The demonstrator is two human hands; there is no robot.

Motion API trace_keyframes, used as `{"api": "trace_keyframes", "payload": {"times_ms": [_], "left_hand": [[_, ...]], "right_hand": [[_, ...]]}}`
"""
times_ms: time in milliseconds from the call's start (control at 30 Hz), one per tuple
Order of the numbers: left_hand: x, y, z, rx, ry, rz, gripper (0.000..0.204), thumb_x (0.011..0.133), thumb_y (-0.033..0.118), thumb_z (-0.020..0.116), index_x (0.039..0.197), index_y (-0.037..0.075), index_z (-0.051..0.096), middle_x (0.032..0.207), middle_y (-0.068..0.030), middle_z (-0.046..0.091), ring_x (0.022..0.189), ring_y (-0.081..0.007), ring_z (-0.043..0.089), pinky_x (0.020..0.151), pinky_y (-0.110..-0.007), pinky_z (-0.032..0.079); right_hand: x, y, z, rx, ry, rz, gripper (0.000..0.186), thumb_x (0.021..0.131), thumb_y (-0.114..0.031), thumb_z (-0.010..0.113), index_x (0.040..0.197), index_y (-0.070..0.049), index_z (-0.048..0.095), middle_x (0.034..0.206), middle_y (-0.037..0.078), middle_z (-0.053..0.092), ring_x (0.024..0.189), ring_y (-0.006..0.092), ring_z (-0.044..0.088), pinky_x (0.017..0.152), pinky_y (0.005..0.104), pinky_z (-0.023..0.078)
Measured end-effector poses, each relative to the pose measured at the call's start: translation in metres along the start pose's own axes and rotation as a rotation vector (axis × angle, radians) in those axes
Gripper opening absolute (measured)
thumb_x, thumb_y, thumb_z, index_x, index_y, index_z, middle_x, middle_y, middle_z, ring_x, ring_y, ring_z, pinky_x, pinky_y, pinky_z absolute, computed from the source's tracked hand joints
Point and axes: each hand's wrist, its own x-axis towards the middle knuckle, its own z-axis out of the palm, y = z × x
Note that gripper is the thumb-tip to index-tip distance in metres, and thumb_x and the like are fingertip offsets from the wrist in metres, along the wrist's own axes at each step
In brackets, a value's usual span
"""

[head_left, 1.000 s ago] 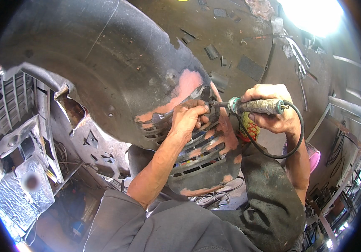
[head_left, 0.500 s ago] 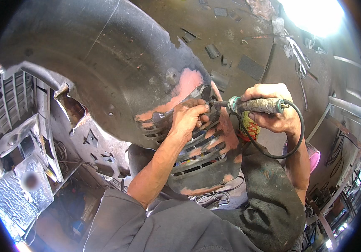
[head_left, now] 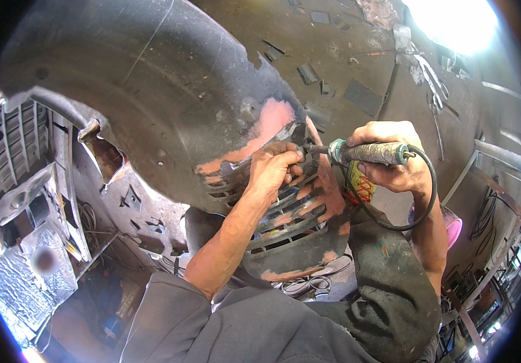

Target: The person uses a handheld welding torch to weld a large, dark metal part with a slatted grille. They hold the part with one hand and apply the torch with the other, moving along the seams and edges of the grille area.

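Observation:
A large dark plastic car bumper [head_left: 157,115] lies across in front of me, with a slotted grille section [head_left: 287,221] and pink filler patches [head_left: 272,118]. My right hand [head_left: 396,172] is closed round the taped handle of a soldering iron [head_left: 376,152], its black cord looping down beside my wrist. The iron's tip points left and meets the bumper near the grille's upper corner. My left hand [head_left: 269,166] rests over the slots with fingers pinched together right beside the tip. Whatever those fingers hold is too small or hidden to name.
Dark plastic scraps [head_left: 363,97] lie on the floor beyond the bumper. A shoe [head_left: 360,184] with red laces shows below the iron. At far left stand broken vehicle panels [head_left: 18,142]; a pink bucket [head_left: 451,227] sits behind my right forearm. Metal framing [head_left: 499,157] runs along the right.

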Motion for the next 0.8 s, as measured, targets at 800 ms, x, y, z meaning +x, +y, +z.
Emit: {"api": "trace_keyframes", "payload": {"times_ms": [800], "left_hand": [[0.0025,-0.0036,0.0013,-0.035,0.037,0.037,0.012,0.082,0.002,0.066,0.093,-0.001,0.066,0.076,-0.0057,0.066,0.057,-0.0095,0.062,0.043,-0.019,0.043]], "right_hand": [[0.0033,-0.0036,0.0001,0.023,-0.056,0.026,0.033,0.064,-0.005,0.073,0.097,-0.005,0.069,0.086,0.013,0.071,0.077,0.0311,0.070,0.071,0.0356,0.056]]}}
